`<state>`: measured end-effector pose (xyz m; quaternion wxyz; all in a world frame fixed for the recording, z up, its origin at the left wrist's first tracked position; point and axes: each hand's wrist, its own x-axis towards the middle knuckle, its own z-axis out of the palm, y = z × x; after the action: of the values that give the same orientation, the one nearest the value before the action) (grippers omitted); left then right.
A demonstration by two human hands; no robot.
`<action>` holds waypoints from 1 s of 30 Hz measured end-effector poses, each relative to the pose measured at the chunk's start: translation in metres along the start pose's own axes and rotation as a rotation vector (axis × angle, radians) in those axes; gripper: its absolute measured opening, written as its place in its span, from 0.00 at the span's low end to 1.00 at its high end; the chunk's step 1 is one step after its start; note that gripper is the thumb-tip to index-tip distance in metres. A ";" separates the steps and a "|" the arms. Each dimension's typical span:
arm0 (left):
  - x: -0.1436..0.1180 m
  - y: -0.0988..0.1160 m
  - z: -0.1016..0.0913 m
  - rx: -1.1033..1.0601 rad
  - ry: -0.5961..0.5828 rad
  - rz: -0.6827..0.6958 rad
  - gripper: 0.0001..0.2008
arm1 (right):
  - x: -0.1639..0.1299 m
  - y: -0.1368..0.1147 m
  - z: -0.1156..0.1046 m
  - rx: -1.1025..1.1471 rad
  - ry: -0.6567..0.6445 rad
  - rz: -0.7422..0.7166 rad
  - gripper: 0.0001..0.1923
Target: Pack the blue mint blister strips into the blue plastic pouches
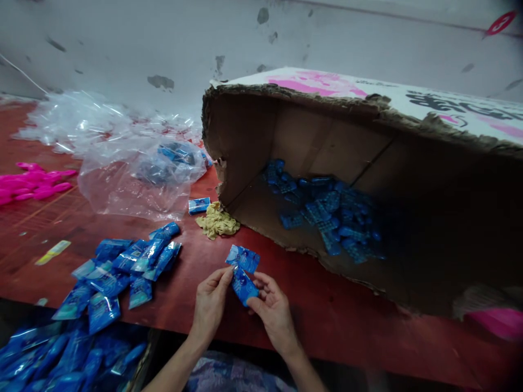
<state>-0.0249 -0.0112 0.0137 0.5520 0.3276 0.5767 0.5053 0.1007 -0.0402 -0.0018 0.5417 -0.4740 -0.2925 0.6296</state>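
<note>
A small blue printed packet (pixel 244 285) is held between my two hands over the front of the red table. My left hand (pixel 211 299) pinches its upper left corner with thumb and fingertips. Lower down, my right hand (pixel 270 310) grips its right side, thumb on top. Just beyond the fingertips is a second blue printed piece (pixel 245 258); whether it joins the held packet I cannot tell. To the left, a loose pile of shiny blue packets (pixel 107 279) lies on the table. A yellow-green crumpled clump (pixel 218 220) sits beyond my hands.
A torn cardboard box (pixel 241 136) lies open to the right, with several blue items (pixel 327 209) inside. Transparent plastic bags (pixel 122 174) and pink pieces (pixel 32 182) are at the left. A yellow cutter-like strip (pixel 53 252) lies nearby. Blue packaged items (pixel 61 359) fill a container below left.
</note>
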 end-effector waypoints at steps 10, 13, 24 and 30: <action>-0.007 0.006 0.008 -0.394 -0.416 -0.473 0.11 | -0.009 -0.015 -0.012 -0.600 -0.068 -0.449 0.26; -0.006 0.006 0.002 -0.419 -0.504 -0.509 0.13 | -0.006 -0.019 -0.015 -0.487 -0.139 -0.383 0.34; -0.012 0.007 0.002 -0.461 -0.631 -0.478 0.13 | 0.003 -0.008 -0.015 -0.003 -0.308 -0.097 0.40; -0.021 0.001 0.012 -0.437 -0.508 -0.472 0.15 | 0.004 -0.004 -0.018 -0.025 -0.330 -0.107 0.38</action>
<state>-0.0097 -0.0278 0.0226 0.8343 0.1756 0.3603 0.3785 0.1191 -0.0383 -0.0068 0.5128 -0.3547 -0.4102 0.6656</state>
